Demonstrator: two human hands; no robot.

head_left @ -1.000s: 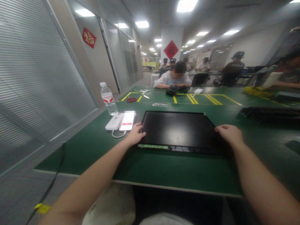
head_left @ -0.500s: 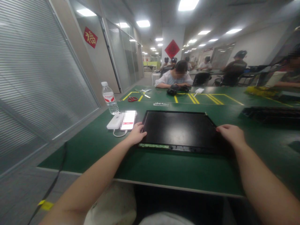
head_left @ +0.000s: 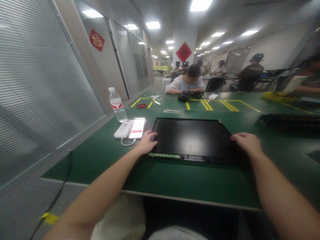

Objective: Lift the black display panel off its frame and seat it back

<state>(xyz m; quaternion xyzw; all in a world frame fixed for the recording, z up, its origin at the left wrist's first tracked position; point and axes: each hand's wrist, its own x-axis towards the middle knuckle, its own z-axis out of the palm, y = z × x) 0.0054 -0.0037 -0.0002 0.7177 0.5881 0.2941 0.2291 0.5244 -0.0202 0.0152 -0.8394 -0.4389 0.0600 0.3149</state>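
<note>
Head view: we have a flat black panel (head_left: 191, 136) in front of us on the green table (head_left: 187, 183), face up, with a pale reflection of light on its dark surface. It sits between our two hands, a little back from the table's near edge; we cannot tell whether any side of it is raised off the tabletop. Along its near edge we see a narrow green circuit strip (head_left: 164, 155) on the left half.

Our left hand (head_left: 147, 142) is partly closed at the panel's left side, holding that edge with thumb and fingers. Our right hand (head_left: 247, 142) has its fingertips drawn together on the right edge, in a pinch; its underside is hidden from us.

Just beside our left hand lies a phone (head_left: 138, 128) with a lit screen, next to a white power bank (head_left: 122, 130), a white cable (head_left: 128, 144) looping in front of them. Behind these stands a clear bottle (head_left: 118, 106), upright. Farther off we find red-handled scissors (head_left: 141, 106) and yellow tape lines (head_left: 228, 106); across the table a person (head_left: 186, 83) in a light top leans over a dark object (head_left: 184, 96)
</note>
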